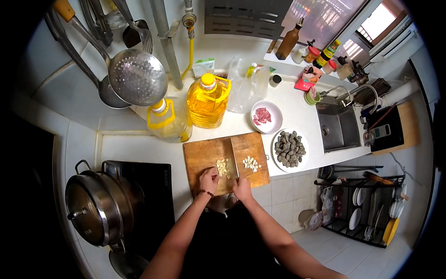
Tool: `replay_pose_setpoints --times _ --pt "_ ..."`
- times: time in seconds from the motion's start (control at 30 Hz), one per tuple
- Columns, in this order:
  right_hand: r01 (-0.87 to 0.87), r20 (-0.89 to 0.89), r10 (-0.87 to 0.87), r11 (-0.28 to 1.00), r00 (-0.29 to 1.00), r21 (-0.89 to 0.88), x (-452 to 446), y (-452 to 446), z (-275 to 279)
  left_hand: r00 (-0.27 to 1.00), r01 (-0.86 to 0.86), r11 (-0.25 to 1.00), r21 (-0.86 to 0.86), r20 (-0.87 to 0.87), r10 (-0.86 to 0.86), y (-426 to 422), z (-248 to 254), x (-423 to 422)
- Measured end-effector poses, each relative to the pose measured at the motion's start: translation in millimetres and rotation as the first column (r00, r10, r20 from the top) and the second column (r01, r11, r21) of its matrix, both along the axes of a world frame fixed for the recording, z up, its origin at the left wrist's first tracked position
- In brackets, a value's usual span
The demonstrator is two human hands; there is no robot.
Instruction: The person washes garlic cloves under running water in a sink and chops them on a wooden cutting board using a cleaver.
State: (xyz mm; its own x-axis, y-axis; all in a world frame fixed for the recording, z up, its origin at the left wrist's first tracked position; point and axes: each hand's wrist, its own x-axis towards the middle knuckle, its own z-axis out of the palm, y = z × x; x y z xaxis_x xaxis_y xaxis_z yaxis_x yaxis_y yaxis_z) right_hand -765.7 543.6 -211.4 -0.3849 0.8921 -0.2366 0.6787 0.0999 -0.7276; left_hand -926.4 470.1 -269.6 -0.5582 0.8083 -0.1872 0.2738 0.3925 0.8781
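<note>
My right hand [242,188] grips the handle of a kitchen knife [234,158], whose blade points away from me across the wooden cutting board [197,156]. Left of the blade lies a pile of pale chopped pieces that look like garlic [223,167]. Whole peeled cloves [251,163] sit in a second pile on its right. My left hand [209,180], with a beaded bracelet at the wrist, rests by the chopped pieces. Its fingers are curled together, and whatever may be between them is hidden.
Behind the board stand an oil jug [207,104] and a nearly drained one [169,122]. To the right are a bowl of raw meat [263,116] and a plate of shellfish [290,149], then the sink [338,128]. A lidded steel pot [95,209] stands at the left.
</note>
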Motion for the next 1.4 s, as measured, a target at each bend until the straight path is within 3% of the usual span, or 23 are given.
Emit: replay_pose_setpoints --times 0.2,0.6,0.67,0.9,1.0,1.07,1.17,1.4 --pt "-0.002 0.051 0.007 0.995 0.999 -0.102 -9 3 16 1.0 -0.026 0.999 -0.028 0.01 0.027 -1 -4 -3" --pt "0.001 0.035 0.002 0.998 0.999 -0.07 -20 -3 6 0.997 0.019 0.996 -0.085 0.071 -0.013 2 1 -3" --pt "-0.059 0.084 0.061 0.998 0.995 -0.024 -20 -3 -5 0.999 -0.004 1.0 -0.011 0.046 0.005 4 0 -2" --pt "-0.064 0.121 0.063 0.998 0.991 0.003 -20 -5 -11 1.0 -0.007 0.999 -0.051 0.018 0.008 11 4 4" --pt "-0.047 0.038 0.047 0.999 0.998 0.007 -19 0 -4 0.998 -0.035 0.995 -0.092 0.044 0.039 10 -7 0" --pt "0.001 -0.022 -0.003 0.997 1.0 -0.083 -17 -3 11 0.99 -0.092 0.996 -0.003 0.106 0.092 4 -15 0" --pt "-0.051 0.079 0.056 0.997 0.995 -0.065 -24 -3 19 0.992 -0.102 0.994 -0.028 0.071 0.104 1 -14 -3" --pt "-0.099 0.07 0.098 0.995 0.993 0.006 -33 -12 5 0.987 -0.125 0.987 -0.103 0.086 0.134 -5 -1 -8"
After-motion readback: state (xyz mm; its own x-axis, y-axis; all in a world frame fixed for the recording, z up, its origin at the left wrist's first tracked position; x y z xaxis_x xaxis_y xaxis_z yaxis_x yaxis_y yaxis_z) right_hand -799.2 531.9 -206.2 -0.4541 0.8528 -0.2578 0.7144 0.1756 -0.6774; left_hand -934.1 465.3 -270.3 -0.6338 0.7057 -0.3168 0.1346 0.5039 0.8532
